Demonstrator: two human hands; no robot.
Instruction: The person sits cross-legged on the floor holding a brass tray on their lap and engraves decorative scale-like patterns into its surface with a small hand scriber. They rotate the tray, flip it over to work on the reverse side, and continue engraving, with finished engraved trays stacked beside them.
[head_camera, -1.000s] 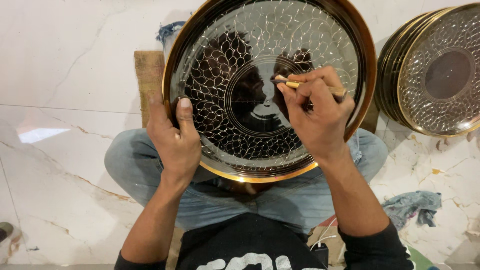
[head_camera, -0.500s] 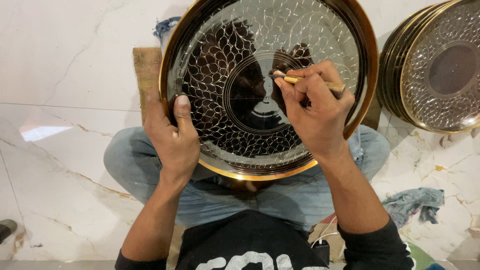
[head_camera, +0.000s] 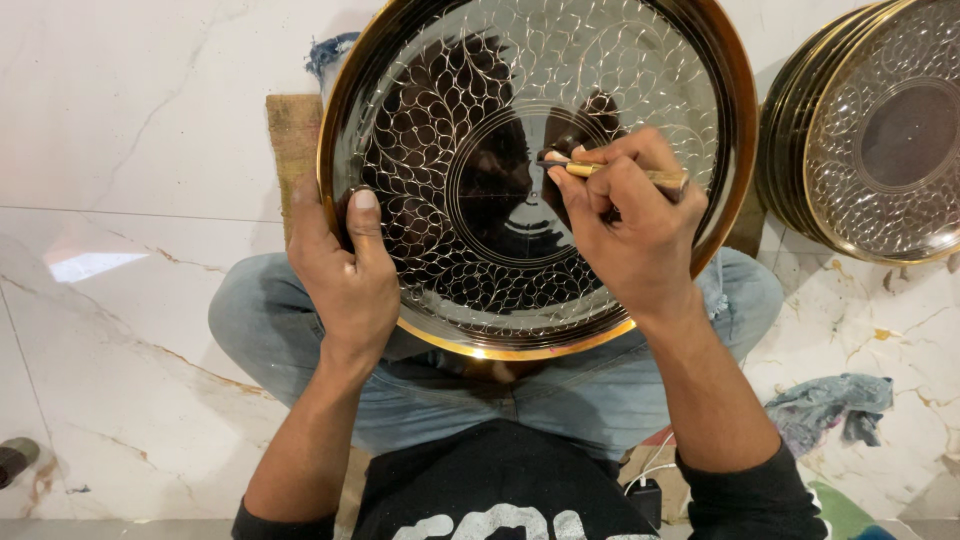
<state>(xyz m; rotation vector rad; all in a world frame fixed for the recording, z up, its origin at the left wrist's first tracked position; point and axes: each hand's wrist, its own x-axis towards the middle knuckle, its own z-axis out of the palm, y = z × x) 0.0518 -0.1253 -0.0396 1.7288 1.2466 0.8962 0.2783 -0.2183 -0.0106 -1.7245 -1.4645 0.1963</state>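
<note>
A large round metal plate (head_camera: 480, 90) with a gold rim and an engraved leaf pattern rests tilted over my lap. My left hand (head_camera: 345, 275) grips its lower left rim, thumb on the patterned face. My right hand (head_camera: 630, 225) is shut on a thin wooden-handled engraving tool (head_camera: 585, 170), its tip touching the plate just right of the plain dark centre circle. The polished surface mirrors my head and hand.
A stack of similar engraved gold-rimmed plates (head_camera: 880, 130) leans at the right. A wooden block (head_camera: 293, 140) sits behind the plate's left edge. A grey-blue rag (head_camera: 830, 405) lies on the white marble floor (head_camera: 130, 200) at the lower right.
The tool tip and my right hand have shifted slightly along the edge of the centre circle. My left hand keeps its hold on the rim.
</note>
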